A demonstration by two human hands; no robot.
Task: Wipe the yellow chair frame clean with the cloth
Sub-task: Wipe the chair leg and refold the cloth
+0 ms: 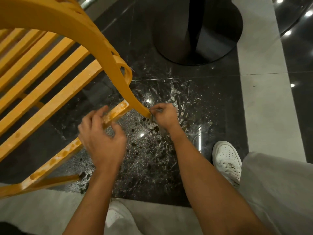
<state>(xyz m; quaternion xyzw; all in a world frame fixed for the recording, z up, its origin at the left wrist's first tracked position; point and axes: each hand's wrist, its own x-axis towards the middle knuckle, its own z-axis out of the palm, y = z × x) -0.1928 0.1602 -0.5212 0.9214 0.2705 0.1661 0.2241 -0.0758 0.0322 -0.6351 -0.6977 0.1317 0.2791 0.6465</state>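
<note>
Head view shows the yellow chair frame (94, 39) over the left part of the wet black marble floor (169, 153). The left hand (101, 134) curls its fingers round the outermost seat slat (116, 111). The right hand (163, 116) pinches a small dark cloth (153, 117), mostly hidden, against the frame's curved bar end.
</note>
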